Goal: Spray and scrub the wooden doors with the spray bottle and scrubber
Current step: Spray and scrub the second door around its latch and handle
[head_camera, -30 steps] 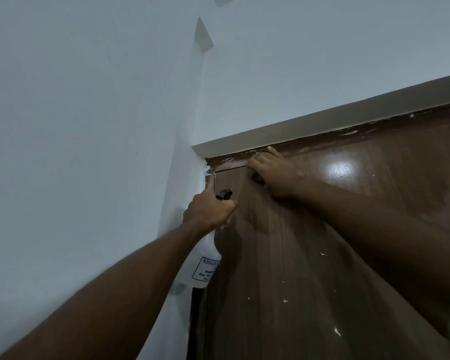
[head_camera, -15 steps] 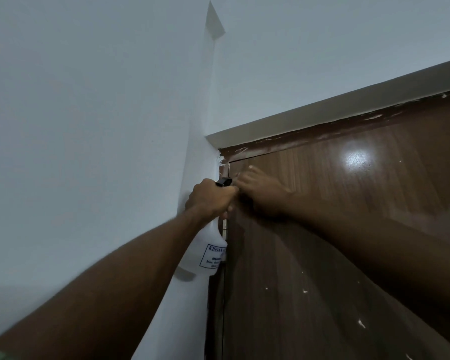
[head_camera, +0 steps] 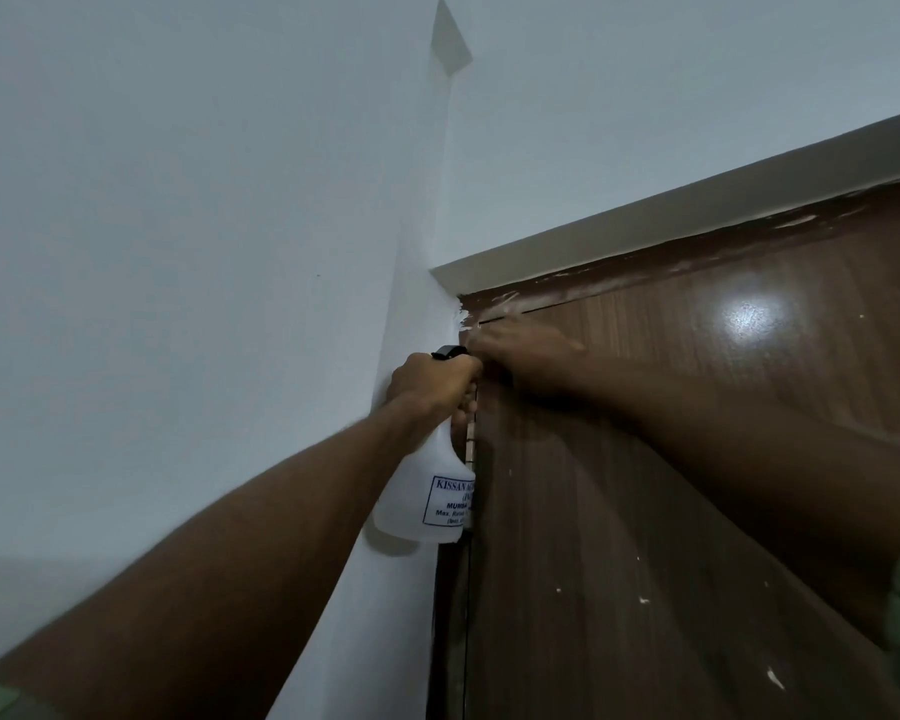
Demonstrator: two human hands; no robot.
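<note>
The door [head_camera: 645, 511], spreading right of and below both hands, shows many white specks, so most scrubbing seems left. The left hand [head_camera: 430, 384] grasps the spray bottle [head_camera: 427, 491] hanging below it. The right hand [head_camera: 526, 350] blurs at the top corner; its grasp and any scrubber can't be told.

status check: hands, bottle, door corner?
Left hand grips white plastic spray bottle by its neck, beside the door edge. Right hand, motion-blurred, at brown wooden door top-left corner; scrubber not discernible. Nothing in the way.
</note>
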